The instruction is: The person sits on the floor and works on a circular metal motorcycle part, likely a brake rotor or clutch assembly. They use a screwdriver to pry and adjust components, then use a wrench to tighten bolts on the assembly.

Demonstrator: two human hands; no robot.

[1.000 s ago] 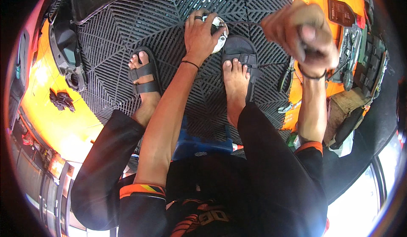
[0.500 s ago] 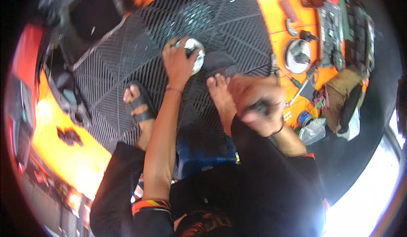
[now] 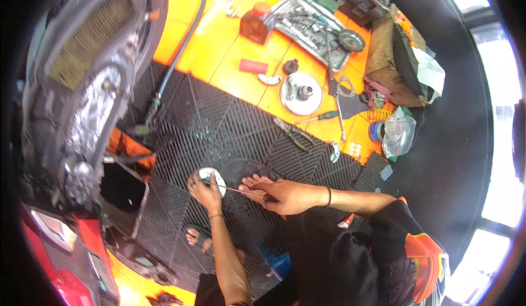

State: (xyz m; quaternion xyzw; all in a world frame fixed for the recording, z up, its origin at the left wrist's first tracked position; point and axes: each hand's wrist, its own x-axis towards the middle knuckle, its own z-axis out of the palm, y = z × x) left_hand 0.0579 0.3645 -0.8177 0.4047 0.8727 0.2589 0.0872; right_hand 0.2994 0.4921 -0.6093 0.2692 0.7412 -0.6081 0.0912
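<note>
My left hand grips a round white metal part with a dark centre on the black grid mat, beside my sandalled feet. My right hand is closed round the dark handle of a screwdriver-like tool, whose long thin shaft runs left across the round part to the fingers of my left hand. Exactly where the tip rests is too small to tell. Pliers with green handles and a small curved metal piece lie on the mat above my right hand.
A partly stripped red-and-black scooter fills the left side. On orange flooring lie a hose, a tool tray, a metal disc with hub, a wrench, a spring and a plastic bag. A worn box stands right.
The view has swung, bringing more of the scooter and the tools into sight. My raised right hand has come down beside the round part, its tool now lying across it. My left hand stays on the part.
</note>
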